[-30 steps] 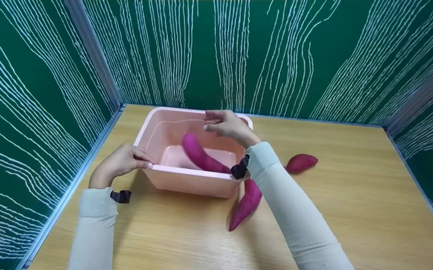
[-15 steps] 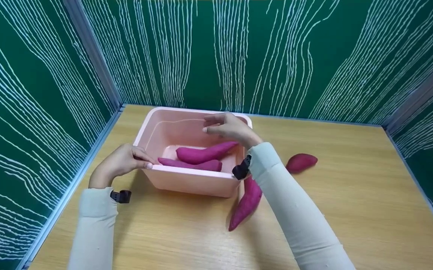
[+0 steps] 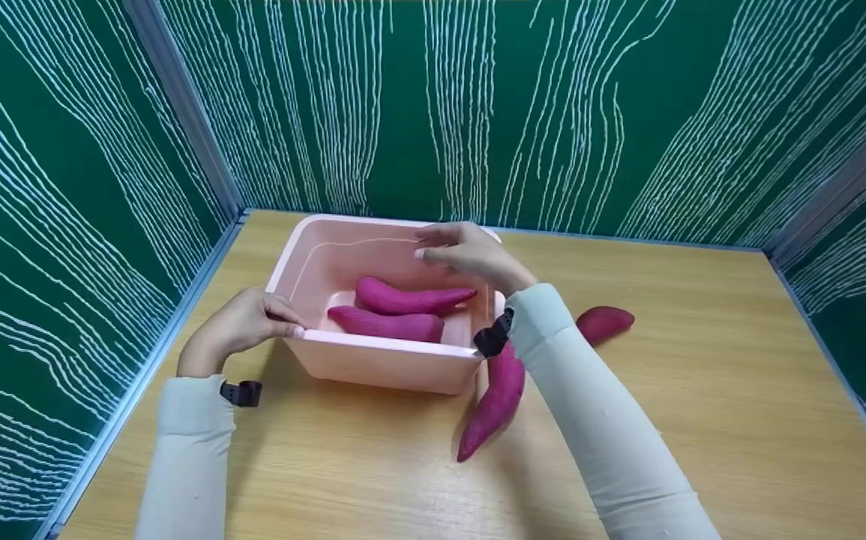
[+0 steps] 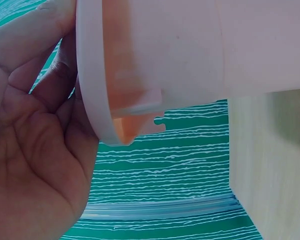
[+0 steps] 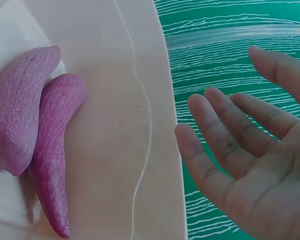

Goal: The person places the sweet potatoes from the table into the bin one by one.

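A pink plastic bin (image 3: 388, 367) stands on the table, two purple sweet potatoes inside: one farther back (image 3: 403, 297), one by the front wall (image 3: 395, 325). My left hand (image 3: 249, 326) pinches the bin's rim at the front left corner; the left wrist view shows the thumb and fingers on either side of the rim (image 4: 90, 65). Over the bin's back right part hovers my right hand (image 3: 470, 253), holding nothing. Its fingers (image 5: 205, 165) are spread and relaxed in the right wrist view, which also shows both sweet potatoes (image 5: 52, 145) below.
Outside the bin, a sweet potato (image 3: 494, 409) lies by its front right corner, partly behind my right wrist. Farther right is another sweet potato (image 3: 606, 324), partly covered by my sleeve. Green panels (image 3: 552, 112) with white wavy lines enclose the wooden table (image 3: 740, 390) at the back and sides.
A tilted, blurred sweet potato has dropped into the bin, and two now lie flat there after shifting slightly. My right hand has drifted a little right. My left hand keeps its place.
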{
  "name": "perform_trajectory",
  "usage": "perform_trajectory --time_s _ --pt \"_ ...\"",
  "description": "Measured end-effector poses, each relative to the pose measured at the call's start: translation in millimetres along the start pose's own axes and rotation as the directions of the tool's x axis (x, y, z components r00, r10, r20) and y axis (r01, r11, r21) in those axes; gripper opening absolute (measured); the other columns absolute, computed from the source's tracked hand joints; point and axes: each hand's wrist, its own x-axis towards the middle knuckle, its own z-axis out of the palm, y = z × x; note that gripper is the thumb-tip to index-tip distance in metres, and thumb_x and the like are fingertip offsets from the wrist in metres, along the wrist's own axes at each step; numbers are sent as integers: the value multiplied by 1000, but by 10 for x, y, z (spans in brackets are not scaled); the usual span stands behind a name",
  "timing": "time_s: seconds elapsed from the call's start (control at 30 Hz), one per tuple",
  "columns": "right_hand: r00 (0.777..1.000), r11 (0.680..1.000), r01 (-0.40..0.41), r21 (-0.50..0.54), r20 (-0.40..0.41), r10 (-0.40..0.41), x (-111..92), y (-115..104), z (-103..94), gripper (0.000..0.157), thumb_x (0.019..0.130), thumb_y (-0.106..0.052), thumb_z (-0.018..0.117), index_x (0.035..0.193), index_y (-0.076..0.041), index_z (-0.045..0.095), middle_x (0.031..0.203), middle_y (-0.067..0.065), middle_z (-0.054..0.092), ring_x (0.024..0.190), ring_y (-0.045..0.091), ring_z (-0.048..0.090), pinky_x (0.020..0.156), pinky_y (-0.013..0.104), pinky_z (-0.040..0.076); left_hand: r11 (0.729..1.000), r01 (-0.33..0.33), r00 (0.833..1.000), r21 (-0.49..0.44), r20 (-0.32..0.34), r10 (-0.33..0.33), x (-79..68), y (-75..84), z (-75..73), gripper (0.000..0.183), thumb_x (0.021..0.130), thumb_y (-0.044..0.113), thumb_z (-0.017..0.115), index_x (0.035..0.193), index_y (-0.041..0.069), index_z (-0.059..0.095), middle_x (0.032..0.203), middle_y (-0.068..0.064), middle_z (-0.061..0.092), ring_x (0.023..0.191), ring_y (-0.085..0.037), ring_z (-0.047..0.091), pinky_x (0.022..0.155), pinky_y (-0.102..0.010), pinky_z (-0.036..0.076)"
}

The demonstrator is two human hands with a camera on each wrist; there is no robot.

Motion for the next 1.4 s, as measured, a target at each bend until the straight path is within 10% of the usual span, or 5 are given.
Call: perform_trajectory --time_s 1.4 --pt "979 981 -7 195 -199 47 -618 511 -570 56 91 -39 64 139 -13 50 135 9 56 117 26 56 97 36 50 999 36 999 -34 12 -36 -26 19 -5 21 82 13 75 102 6 76 112 -16 70 111 -33 53 101 -53 45"
